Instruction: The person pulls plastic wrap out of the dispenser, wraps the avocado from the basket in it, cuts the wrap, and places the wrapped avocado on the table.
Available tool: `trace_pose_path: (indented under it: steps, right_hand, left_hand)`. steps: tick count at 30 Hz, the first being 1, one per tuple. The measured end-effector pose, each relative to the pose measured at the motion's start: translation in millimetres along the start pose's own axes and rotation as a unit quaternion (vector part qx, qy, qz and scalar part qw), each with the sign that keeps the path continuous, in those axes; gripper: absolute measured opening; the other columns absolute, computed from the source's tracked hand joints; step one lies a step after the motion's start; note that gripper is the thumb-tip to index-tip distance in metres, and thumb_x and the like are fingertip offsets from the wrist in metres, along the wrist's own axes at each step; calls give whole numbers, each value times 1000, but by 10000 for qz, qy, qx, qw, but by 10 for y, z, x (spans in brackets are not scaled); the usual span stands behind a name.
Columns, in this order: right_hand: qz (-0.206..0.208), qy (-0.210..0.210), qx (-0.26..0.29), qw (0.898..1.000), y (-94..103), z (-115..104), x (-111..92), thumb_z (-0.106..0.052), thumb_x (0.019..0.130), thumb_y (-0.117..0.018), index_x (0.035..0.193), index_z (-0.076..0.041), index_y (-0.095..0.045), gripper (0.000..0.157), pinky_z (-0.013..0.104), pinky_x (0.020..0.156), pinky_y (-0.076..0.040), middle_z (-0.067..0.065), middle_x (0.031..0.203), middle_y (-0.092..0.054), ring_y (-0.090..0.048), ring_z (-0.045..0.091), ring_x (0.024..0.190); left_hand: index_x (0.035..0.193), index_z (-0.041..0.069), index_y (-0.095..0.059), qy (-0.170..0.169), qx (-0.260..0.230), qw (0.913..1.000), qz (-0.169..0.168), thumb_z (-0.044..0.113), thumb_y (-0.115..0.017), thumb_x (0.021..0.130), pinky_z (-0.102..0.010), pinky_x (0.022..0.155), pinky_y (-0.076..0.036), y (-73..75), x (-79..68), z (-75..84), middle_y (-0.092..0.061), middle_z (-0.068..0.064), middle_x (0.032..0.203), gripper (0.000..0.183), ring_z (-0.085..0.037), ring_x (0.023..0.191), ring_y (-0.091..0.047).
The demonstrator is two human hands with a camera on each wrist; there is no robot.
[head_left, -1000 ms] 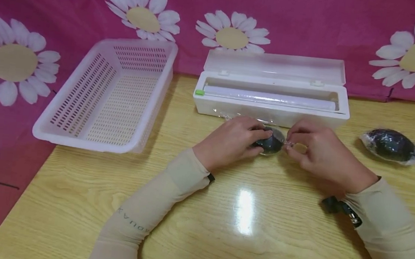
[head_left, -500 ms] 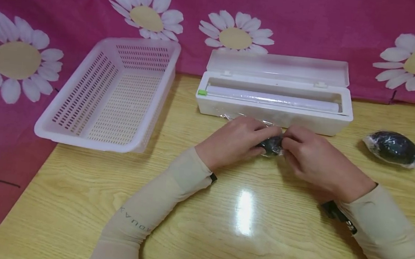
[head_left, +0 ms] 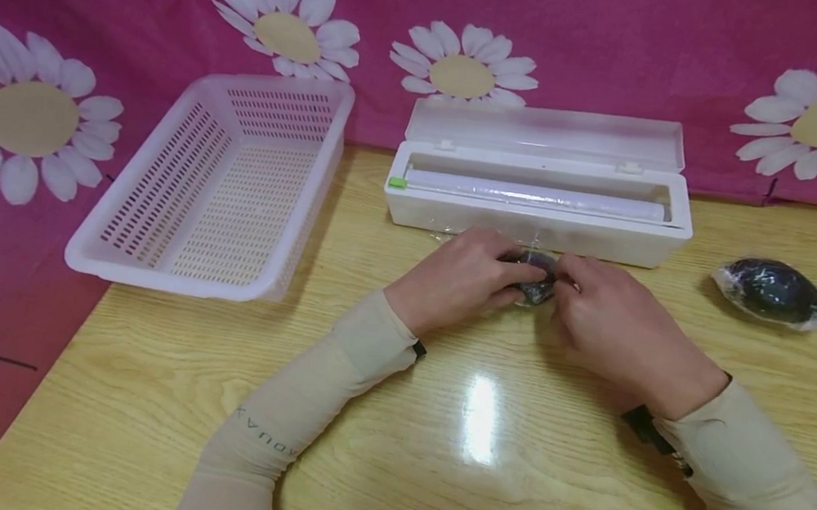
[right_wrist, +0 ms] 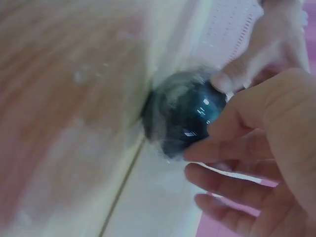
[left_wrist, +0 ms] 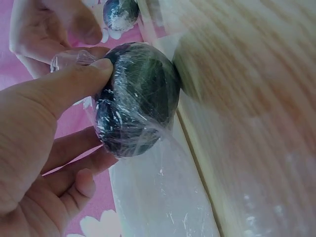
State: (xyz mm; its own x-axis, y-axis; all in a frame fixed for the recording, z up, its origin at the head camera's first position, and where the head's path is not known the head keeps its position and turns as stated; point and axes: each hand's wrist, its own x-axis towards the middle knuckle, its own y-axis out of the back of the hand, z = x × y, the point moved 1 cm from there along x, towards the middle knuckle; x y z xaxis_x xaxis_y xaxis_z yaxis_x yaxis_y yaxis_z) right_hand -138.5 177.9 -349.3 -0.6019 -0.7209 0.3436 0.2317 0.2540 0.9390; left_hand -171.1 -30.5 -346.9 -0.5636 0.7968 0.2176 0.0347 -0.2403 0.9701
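Observation:
A dark green, oval, avocado-like fruit (head_left: 536, 290) wrapped in clear cling film stands near the front of the white dispenser box (head_left: 530, 224). My left hand (head_left: 459, 283) grips it from the left, and the left wrist view shows the thumb on top of the film-covered fruit (left_wrist: 140, 98). At its right end my right hand (head_left: 611, 328) has thumb and index finger drawn together at the cling film, partly hidden in the head view. The right wrist view is blurred; there my fingers touch the fruit's (right_wrist: 180, 113) end. Loose film (left_wrist: 74, 59) bunches beside the left thumb.
The dispenser's lid (head_left: 546, 133) stands raised behind a roll of cling film (head_left: 533, 193). A second wrapped dark fruit (head_left: 774, 290) lies to the right on the wooden table (head_left: 375, 449). At the left is a white perforated basket (head_left: 269, 274), with a pink flowered cloth (head_left: 373, 5) behind.
My right hand has come closer against the fruit's right end and turned at the wrist, bunching the film there. The left hand keeps its grip, its index finger shifting slightly.

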Motion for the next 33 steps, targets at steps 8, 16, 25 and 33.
trace_pose_path:
  steps: [8,16,25,33]
  right_hand:
    - [-336,-1734,979,9794,124,145,5,-24,94,-75,104,-1,-75,25,51,73,-59,15,100,-72,-70,31,83]
    - [-411,-2117,1774,9602,-130,190,21,-43,87,-81,125,-7,-65,55,50,78,-59,15,112,-72,-71,31,95]
    - [-618,-2091,2424,9454,-199,249,19,-37,88,-82,124,-15,-68,45,40,83,-58,2,104,-78,-73,16,93]
    - [-1032,-2307,2878,9237,-202,288,23,-46,89,-79,136,-11,-64,60,46,91,-57,11,119,-77,-74,23,106]
  left_hand:
    - [129,24,-74,54,12,9998,-193,29,-68,101,-35,107,-50,5,-15,-14,-73,-4,129,29,-19,118,-68]
    - [126,24,-75,-158,-343,9992,-157,30,-70,99,-33,109,-49,4,-59,-83,-72,-1,131,28,-18,120,-66]
    - [130,22,-73,-281,-716,9968,-216,27,-69,100,-30,114,-47,16,-46,-114,-70,-2,135,30,-18,127,-63]
    - [135,17,-68,108,-1357,9904,-226,33,-76,95,-26,116,-44,43,-81,-195,-67,-2,138,44,-16,131,-59]
